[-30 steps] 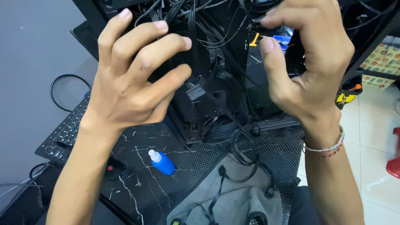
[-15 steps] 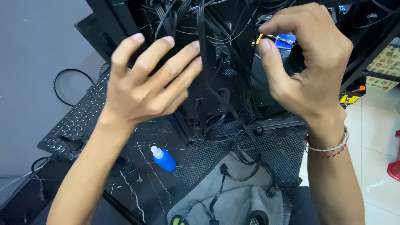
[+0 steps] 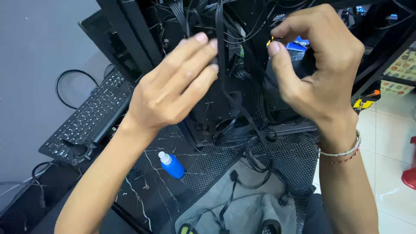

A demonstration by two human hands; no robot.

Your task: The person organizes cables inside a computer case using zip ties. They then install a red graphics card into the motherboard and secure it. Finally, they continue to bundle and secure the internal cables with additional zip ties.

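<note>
Cables (image 3: pixel 242 125) fill the open black case (image 3: pixel 130 39), which stands on a dark marbled desk (image 3: pixel 143 195), and that case takes up most of the view. Compared with a second ago, the case sits lower and larger in the frame, so the head has leaned in closer to the wiring. A black keyboard (image 3: pixel 93 117) lies to the left, tilted against the case's side. A grey cloth (image 3: pixel 247 208) rests at the near edge on a mesh mat (image 3: pixel 299 160), with loose cable ends draped over it.

The left hand (image 3: pixel 169 95) has changed most: a second ago its fingers were spread apart in front of the case, and now they have drawn together and lie against a flat black cable (image 3: pixel 222 56) that hangs straight down. The fingertips press at it from the left; whether they actually pinch it, I cannot tell. The right hand (image 3: pixel 320 69) has stayed much as it was, thumb and forefinger closed on a small yellow-tipped connector (image 3: pixel 270 41), held up in front of the case's upper part. Together this reads as a shift from reaching to handling: one cable steadied, one connector held ready.

A small blue bottle (image 3: pixel 171 164) with a white cap lies on the desk below the left wrist, untouched.
</note>
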